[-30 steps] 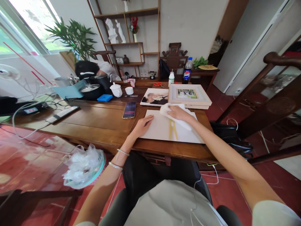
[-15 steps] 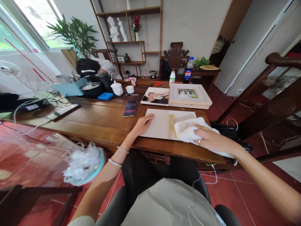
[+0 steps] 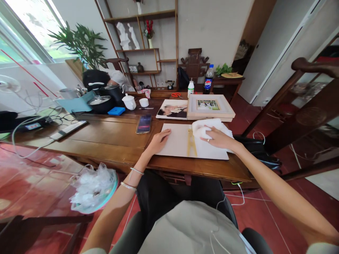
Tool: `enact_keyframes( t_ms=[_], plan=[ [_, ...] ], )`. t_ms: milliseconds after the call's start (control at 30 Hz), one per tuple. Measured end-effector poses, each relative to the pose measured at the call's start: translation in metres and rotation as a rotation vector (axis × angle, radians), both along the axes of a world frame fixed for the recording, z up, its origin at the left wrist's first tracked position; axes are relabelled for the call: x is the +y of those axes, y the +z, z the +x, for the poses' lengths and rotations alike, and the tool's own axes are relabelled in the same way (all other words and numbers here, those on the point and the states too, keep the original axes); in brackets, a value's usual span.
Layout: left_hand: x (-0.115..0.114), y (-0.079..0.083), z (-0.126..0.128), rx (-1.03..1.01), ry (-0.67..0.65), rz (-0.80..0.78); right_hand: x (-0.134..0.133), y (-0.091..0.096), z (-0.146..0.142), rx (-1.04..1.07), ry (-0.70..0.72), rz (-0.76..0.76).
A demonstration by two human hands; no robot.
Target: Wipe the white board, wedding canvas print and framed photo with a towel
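White cloth held against a pale board

The right hand (image 3: 219, 138) has its fingers on a bunched white cloth (image 3: 199, 128), holding it on the right part of the pale board (image 3: 176, 138), beside a yellow A-shaped piece (image 3: 190, 143). The left hand (image 3: 158, 141) lies flat at the board's left edge, fingers extended, close together. The board rests near the counter's (image 3: 116, 141) front edge, below a picture frame (image 3: 228, 108) and a photo print (image 3: 164, 108). A phone (image 3: 143, 124) lies to the left.

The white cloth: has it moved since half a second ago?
Yes, away from the person: judged against the pale frame, the white cloth under the right hand is nearer it now.
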State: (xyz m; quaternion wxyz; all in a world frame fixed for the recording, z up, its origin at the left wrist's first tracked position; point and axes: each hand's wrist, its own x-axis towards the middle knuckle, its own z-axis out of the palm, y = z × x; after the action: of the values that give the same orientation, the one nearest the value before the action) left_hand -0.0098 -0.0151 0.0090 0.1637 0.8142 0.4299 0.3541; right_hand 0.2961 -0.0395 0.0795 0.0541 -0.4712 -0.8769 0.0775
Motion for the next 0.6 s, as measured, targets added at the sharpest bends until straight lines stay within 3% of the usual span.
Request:
enact_keyframes(
  t_ms=[167, 267, 367, 600],
  plan=[
    [0.001, -0.001, 0.001, -0.002, -0.008, 0.010, -0.080, 0.028, 0.003, -0.017, 0.110, -0.119],
    [0.001, -0.001, 0.001, 0.002, -0.008, 0.013, -0.102, 0.038, 0.007, -0.019, 0.113, -0.173],
    [0.001, -0.001, 0.000, 0.009, -0.006, 0.018, -0.084, 0.035, 0.009, -0.029, 0.028, -0.198],
    [0.001, -0.001, -0.001, -0.007, -0.016, 0.012, 0.022, 0.010, 0.000, -0.002, -0.095, -0.071]
  ],
)
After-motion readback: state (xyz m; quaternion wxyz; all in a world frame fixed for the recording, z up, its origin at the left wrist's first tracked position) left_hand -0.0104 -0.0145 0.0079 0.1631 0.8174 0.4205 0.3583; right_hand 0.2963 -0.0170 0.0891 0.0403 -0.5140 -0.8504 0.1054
